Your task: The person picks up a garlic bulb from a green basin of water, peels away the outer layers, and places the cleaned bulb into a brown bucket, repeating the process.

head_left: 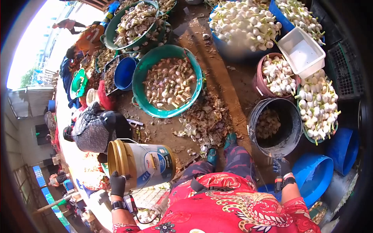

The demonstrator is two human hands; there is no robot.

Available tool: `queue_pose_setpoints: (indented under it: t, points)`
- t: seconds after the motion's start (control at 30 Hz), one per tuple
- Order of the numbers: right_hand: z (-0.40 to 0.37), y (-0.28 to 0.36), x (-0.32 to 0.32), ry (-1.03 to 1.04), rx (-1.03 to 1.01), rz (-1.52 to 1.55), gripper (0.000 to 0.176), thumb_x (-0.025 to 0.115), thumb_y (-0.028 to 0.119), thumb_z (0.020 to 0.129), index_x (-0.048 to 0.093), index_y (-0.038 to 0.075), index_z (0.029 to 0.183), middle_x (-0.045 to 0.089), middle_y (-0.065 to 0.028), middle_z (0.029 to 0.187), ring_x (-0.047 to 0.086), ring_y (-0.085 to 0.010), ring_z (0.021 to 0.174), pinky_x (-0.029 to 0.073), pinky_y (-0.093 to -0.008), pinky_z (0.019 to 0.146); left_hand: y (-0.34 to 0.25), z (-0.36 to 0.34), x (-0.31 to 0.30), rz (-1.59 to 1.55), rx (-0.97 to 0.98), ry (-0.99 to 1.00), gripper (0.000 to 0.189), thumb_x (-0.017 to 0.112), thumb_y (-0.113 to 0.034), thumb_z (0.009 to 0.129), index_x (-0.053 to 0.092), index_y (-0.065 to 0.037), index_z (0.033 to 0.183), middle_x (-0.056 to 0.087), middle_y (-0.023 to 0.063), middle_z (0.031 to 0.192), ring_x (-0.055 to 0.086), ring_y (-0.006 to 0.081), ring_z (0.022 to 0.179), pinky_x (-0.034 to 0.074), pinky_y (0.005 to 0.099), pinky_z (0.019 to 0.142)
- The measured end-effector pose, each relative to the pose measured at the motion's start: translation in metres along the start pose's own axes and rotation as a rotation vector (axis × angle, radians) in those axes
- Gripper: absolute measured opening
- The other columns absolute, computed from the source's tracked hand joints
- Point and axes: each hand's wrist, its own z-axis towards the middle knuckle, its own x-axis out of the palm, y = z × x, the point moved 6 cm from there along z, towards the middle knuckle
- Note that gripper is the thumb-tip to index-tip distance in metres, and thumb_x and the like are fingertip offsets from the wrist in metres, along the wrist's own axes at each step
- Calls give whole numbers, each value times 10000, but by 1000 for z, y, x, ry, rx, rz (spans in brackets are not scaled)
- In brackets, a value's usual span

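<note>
Sideways, the bucket (153,165) hung over the floor's (233,97) near-left part, left hand (117,183) gripping by its rim; right hand's (281,167) grip couldn't be told. Loose hold risked a drop.

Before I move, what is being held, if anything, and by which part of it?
The left hand holds the pale bucket at its gold rim, on the side nearest the wrist. Whether the right hand holds anything is too unclear to tell.
</note>
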Motion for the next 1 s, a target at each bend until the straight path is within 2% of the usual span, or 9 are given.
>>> queue_pose_setpoints:
  t: [0.07, 0.13, 0.17, 0.4, 0.53, 0.73, 0.8, 0.9, 1.0]
  points:
    - [2, 45, -63, -124, -18, -83, 112, 618, 180, 830, 628, 78, 876, 552, 7, 666, 513, -108, 541, 442, -254, 501, -28, 5, 50, 8, 30, 29, 253, 784, -93, 576, 596, 10, 711, 628, 121, 683, 562, 204, 602, 451, 346, 595]
    - [27, 60, -65, -117, 13, -102, 77, 615, 176, 852, 554, 131, 841, 502, 16, 624, 478, -109, 473, 395, -248, 408, -47, 7, 39, -126, 82, -31, 239, 776, -82, 587, 592, 12, 707, 630, 130, 688, 575, 210, 607, 461, 356, 596]
    - [45, 64, -67, -28, 4, -47, 83, 617, 177, 847, 553, 129, 822, 490, 15, 599, 453, -104, 444, 378, -251, 391, -38, 16, 35, -26, 85, -8, 233, 654, 69, 683, 616, 26, 909, 660, 83, 830, 614, 159, 720, 501, 283, 667]
    - [65, 120, -66, -74, -123, -139, 108, 607, 151, 847, 557, 82, 914, 526, -8, 650, 478, -110, 488, 400, -243, 431, -78, 3, 28, -291, 21, -42, 233, 663, 57, 685, 621, 25, 912, 667, 82, 842, 618, 160, 725, 500, 287, 681]
    - [45, 154, -36, -36, -182, -186, 174, 631, 126, 824, 572, 59, 974, 555, -11, 722, 512, -98, 578, 420, -224, 501, -108, 15, 24, -42, 60, -122, 215, 719, -21, 648, 615, 11, 833, 654, 112, 740, 601, 188, 675, 473, 324, 651]
    - [-19, 244, 100, 101, -455, -266, 257, 660, 111, 819, 561, 27, 1041, 592, -7, 864, 549, -71, 775, 460, -215, 688, -266, 9, -5, -302, 283, 170, 231, 668, 94, 619, 577, 0, 810, 591, 27, 716, 571, 128, 692, 459, 267, 627]
    - [-39, 273, 154, 216, -500, -406, 328, 657, 98, 819, 538, 22, 1114, 587, -25, 943, 554, -82, 810, 467, -224, 731, -311, 4, -9, -254, 417, 246, 231, 663, 93, 621, 584, 3, 818, 580, 19, 708, 576, 119, 715, 462, 268, 628]
    - [-85, 317, 237, 386, -457, -199, 458, 652, 111, 827, 469, 24, 1237, 557, -64, 1074, 540, -100, 932, 469, -249, 778, -366, 6, 1, 152, 1090, 100, 319, 724, -55, 555, 617, -25, 854, 594, 119, 740, 578, 307, 687, 459, 373, 615]
    - [-143, 367, 306, 494, -560, -36, 503, 638, 132, 842, 431, 31, 1290, 539, -90, 1156, 528, -140, 1022, 469, -278, 820, -413, 3, 36, 134, 1452, 164, 333, 659, -134, 622, 593, -76, 943, 605, 79, 828, 581, 277, 765, 433, 388, 704]
